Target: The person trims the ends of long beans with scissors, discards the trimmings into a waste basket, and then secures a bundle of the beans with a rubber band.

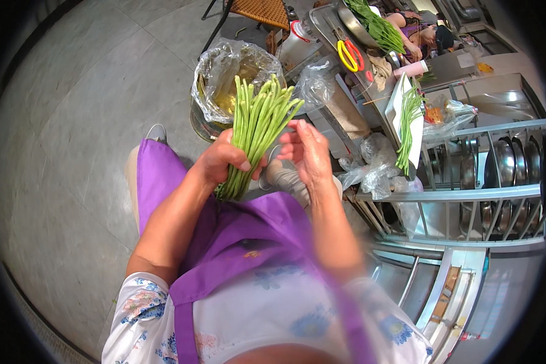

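A thick bundle of green long beans point(259, 123) stands tilted over my lap, its cut ends up. My left hand point(225, 159) is wrapped around the bundle's lower part. Just to the right of the bundle, my right hand point(307, 152) is raised with its fingers apart and slightly curled, holding nothing. Behind the beans is a bin lined with a clear plastic bag point(204, 68). More long beans point(408, 123) lie on a white tray point(393, 107) at the right.
Yellow- and red-handled scissors point(351, 55) lie on a metal counter by a metal bowl point(357, 25) of leafy greens point(377, 27). Clear plastic bags point(375, 168) hang below. A rack point(455, 195) holds metal pans at the right. A woven chair point(261, 11) stands ahead; another person point(412, 34) bends at the far counter.
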`<state>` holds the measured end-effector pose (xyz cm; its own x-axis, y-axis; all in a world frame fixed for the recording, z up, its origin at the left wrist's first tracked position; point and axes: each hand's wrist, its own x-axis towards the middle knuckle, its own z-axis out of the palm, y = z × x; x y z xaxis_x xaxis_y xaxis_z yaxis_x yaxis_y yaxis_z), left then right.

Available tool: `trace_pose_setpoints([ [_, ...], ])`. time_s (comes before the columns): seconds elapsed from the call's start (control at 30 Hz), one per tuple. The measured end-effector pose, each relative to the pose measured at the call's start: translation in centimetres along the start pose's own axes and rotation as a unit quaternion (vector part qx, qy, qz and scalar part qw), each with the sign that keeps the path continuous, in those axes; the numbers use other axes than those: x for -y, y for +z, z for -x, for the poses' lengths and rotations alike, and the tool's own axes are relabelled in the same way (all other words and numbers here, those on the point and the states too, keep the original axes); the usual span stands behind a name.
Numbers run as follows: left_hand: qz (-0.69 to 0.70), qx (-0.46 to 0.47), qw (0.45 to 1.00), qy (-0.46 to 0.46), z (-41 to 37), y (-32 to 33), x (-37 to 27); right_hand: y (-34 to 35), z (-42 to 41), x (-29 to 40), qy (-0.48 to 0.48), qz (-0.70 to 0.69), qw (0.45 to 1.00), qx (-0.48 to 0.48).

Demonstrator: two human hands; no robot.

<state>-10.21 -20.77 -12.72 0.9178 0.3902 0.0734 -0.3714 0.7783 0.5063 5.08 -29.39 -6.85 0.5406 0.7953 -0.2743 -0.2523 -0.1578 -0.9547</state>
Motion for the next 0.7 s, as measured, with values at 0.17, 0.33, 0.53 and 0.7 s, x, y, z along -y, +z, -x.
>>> trace_pose_setpoints([
  [0.17,-0.006,0.007,1.0,-0.027,0.1,0.1,0.5,1.0,-0.5,-0.3,-0.042,-0.197,0.971,0.129],
  [0.33,0.021,-0.015,1.0,-0.002,0.1,0.2,0.3,0.4,-0.5,0.4,-0.053,-0.096,0.991,0.077],
  [0.53,-0.005,-0.038,0.999,-0.019,0.0,0.6,0.3,2.0,0.5,1.4,-0.032,0.039,0.996,0.075],
  [0.7,-0.047,-0.064,0.997,0.002,-0.1,0.9,0.4,2.7,0.7,1.8,-0.018,0.189,0.981,0.032],
])
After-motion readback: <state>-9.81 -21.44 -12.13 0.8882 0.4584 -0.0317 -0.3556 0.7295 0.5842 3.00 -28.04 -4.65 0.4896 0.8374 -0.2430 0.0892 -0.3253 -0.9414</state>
